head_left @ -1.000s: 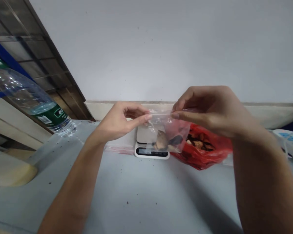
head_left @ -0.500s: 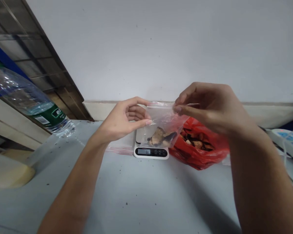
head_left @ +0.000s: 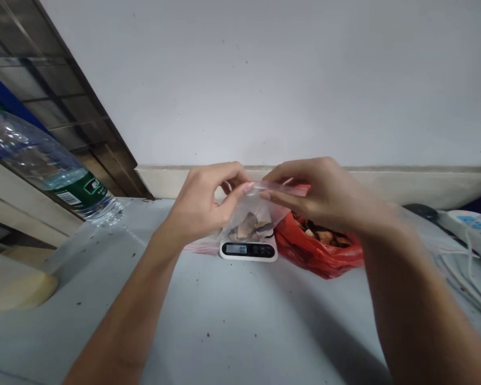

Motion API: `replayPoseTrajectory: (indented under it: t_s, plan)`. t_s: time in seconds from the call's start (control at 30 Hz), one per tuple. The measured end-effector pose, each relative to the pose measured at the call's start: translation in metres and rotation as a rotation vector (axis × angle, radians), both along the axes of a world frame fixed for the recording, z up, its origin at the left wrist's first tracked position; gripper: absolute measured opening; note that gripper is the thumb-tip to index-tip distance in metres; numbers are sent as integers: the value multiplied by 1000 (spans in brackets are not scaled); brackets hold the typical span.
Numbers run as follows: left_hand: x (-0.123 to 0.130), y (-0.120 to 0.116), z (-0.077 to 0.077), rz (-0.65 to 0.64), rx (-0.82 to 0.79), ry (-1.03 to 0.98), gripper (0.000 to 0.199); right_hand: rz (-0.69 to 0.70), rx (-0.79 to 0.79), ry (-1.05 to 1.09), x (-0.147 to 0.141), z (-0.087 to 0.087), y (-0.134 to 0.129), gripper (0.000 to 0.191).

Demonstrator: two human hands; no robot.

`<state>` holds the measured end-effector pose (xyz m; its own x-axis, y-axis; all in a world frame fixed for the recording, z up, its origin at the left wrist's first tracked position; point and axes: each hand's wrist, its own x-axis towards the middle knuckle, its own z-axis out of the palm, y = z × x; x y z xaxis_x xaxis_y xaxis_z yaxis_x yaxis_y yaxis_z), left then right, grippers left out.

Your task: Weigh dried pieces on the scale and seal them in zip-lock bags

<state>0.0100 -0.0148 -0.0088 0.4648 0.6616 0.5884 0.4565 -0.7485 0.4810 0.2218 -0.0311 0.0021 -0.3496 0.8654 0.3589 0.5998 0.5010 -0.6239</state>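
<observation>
A clear zip bag [head_left: 253, 206] with brown dried pieces, perhaps mushroom, at its bottom hangs between my hands. My left hand [head_left: 208, 200] pinches its top edge at the left. Fingers of my right hand [head_left: 316, 192] are closed on the same edge, further right. Below and behind the bag is a small white digital scale [head_left: 248, 251], its display reading 0.0 and its plate mostly hidden. Right of the scale sits a red plastic bag [head_left: 308, 254], open at the top, with more of the dried pieces [head_left: 324, 236] inside.
Flat clear bags [head_left: 202, 245] with pink edges lie left of the scale. A large water bottle [head_left: 64, 166] leans in at the left on the grey table [head_left: 208, 321]. A white power strip [head_left: 473, 227] with cables is at the right. A wall [head_left: 264, 91] stands behind.
My right hand has moved left and slightly down, closer to my left hand along the bag's top edge. The bag has shifted a little left.
</observation>
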Motion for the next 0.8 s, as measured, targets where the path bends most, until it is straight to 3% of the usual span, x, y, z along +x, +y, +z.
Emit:
replayPoseTrajectory:
  t_s: [0.23,0.4,0.53,0.67,0.8]
  plan:
    - [-1,-3,3,-42,22,54,18,98,-50,148,-8,0,0,30]
    - [-1,-2,0,-101,-70,109,20,33,-12,49,-10,1,-3,20]
    - [-4,2,0,-74,2,193,25,25,-2,67,-12,-1,-3,18]
    - [-13,5,6,-65,62,277,25,70,-15,63,-9,-4,2,19]
    - [-25,6,15,2,30,319,25,11,18,13,3,-7,9,16]
